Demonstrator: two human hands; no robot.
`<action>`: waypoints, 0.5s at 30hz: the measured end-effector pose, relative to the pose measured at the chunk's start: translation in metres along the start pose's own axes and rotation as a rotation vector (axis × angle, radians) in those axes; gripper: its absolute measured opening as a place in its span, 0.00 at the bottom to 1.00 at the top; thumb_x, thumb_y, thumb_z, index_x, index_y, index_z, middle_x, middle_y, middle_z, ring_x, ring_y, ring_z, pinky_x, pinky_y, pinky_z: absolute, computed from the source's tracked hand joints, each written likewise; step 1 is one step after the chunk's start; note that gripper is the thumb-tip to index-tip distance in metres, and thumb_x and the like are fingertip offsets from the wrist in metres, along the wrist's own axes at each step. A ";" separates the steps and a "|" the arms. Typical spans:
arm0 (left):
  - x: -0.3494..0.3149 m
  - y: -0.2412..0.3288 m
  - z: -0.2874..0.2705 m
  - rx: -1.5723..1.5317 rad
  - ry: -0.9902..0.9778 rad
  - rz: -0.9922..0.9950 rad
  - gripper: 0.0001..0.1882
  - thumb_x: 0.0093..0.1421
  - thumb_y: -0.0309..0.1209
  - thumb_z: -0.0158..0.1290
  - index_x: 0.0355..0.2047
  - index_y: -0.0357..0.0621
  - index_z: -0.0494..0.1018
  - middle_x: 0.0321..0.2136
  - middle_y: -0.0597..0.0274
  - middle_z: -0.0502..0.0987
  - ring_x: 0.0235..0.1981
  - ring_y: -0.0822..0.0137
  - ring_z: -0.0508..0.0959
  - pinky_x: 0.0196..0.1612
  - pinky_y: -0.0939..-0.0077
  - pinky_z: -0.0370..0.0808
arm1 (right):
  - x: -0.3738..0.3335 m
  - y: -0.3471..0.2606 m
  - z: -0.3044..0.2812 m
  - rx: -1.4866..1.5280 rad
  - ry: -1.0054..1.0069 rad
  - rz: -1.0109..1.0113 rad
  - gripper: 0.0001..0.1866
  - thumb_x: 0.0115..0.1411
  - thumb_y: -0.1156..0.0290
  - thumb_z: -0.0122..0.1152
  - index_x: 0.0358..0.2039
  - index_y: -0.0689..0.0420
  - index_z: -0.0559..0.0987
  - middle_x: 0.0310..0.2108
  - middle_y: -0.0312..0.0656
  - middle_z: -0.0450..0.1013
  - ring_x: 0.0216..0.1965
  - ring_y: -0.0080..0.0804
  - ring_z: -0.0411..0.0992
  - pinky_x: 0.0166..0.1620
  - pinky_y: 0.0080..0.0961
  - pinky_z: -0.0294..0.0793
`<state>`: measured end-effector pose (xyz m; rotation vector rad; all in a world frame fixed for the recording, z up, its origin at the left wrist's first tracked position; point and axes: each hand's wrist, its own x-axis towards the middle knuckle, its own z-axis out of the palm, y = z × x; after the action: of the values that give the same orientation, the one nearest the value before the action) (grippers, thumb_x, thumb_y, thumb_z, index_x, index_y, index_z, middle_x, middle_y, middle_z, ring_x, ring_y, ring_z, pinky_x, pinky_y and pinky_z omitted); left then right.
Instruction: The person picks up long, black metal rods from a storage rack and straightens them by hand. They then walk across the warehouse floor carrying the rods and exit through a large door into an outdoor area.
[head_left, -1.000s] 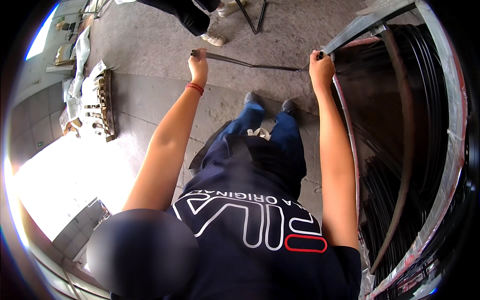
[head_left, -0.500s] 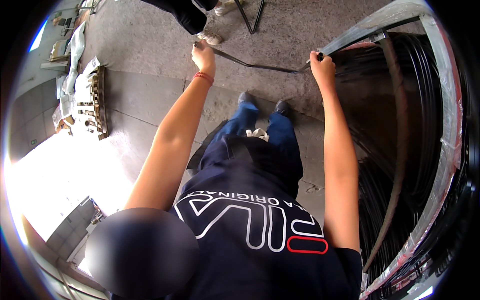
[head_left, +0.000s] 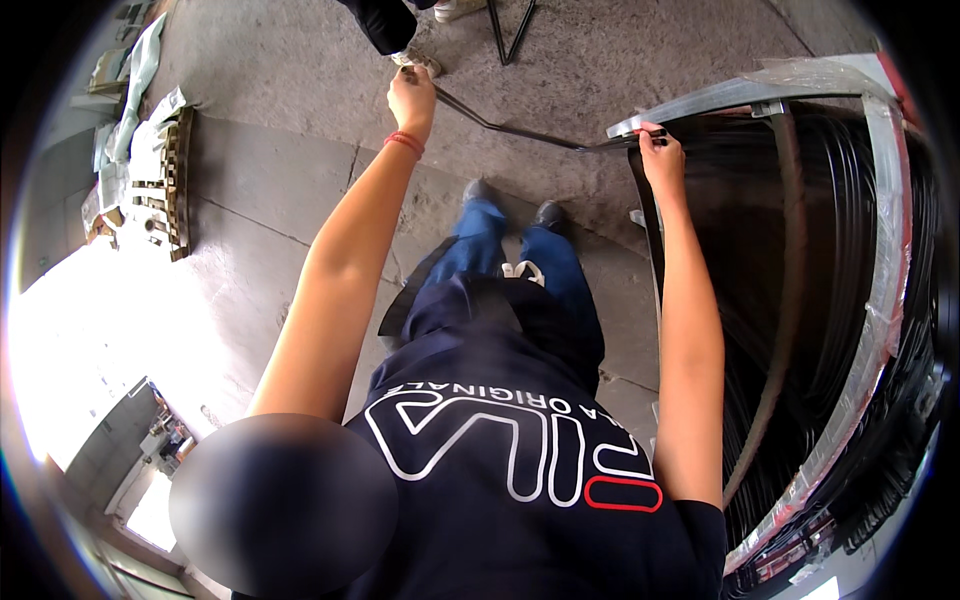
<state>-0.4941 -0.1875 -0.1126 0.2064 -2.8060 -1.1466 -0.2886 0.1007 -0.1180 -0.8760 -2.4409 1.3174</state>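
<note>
Head view: both arms stretch forward over the concrete floor [head_left: 260, 250]. Left hand [head_left: 411, 98], red band at the wrist, has its grip clenched on one end of a thin black strip [head_left: 500, 125]. Right hand [head_left: 660, 150] pinches the same strip where it leaves the big coil of black strips [head_left: 840, 300] on the right, just by the grey metal frame [head_left: 720, 98] with clear wrap. Hands well apart, so the strip runs taut between them, likely to keep it straight and off the floor. Another person's shoe [head_left: 420, 60] and dark leg stand just beyond the left hand. Stacked parts [head_left: 165, 180] lie far left.
</note>
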 end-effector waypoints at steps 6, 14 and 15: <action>-0.002 -0.001 -0.003 -0.014 0.037 0.029 0.14 0.53 0.38 0.45 0.27 0.38 0.70 0.24 0.47 0.74 0.29 0.48 0.74 0.33 0.61 0.69 | -0.008 -0.007 0.000 -0.056 0.007 0.030 0.09 0.50 0.71 0.51 0.32 0.59 0.75 0.25 0.48 0.73 0.30 0.38 0.73 0.32 0.26 0.70; 0.003 -0.003 -0.010 0.011 -0.017 -0.009 0.15 0.52 0.40 0.46 0.26 0.39 0.71 0.24 0.47 0.74 0.29 0.49 0.74 0.33 0.62 0.69 | -0.011 -0.008 0.005 -0.146 0.061 -0.017 0.10 0.51 0.67 0.51 0.29 0.59 0.76 0.22 0.48 0.72 0.28 0.38 0.73 0.31 0.27 0.69; 0.001 -0.004 -0.010 0.014 -0.033 -0.017 0.16 0.52 0.41 0.46 0.26 0.39 0.71 0.24 0.47 0.74 0.29 0.49 0.74 0.33 0.61 0.69 | -0.011 -0.008 0.005 -0.153 0.062 -0.009 0.10 0.51 0.67 0.51 0.29 0.60 0.76 0.22 0.47 0.73 0.28 0.36 0.73 0.31 0.26 0.69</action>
<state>-0.4938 -0.1973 -0.1080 0.2154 -2.8474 -1.1448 -0.2857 0.0870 -0.1133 -0.9268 -2.5202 1.0952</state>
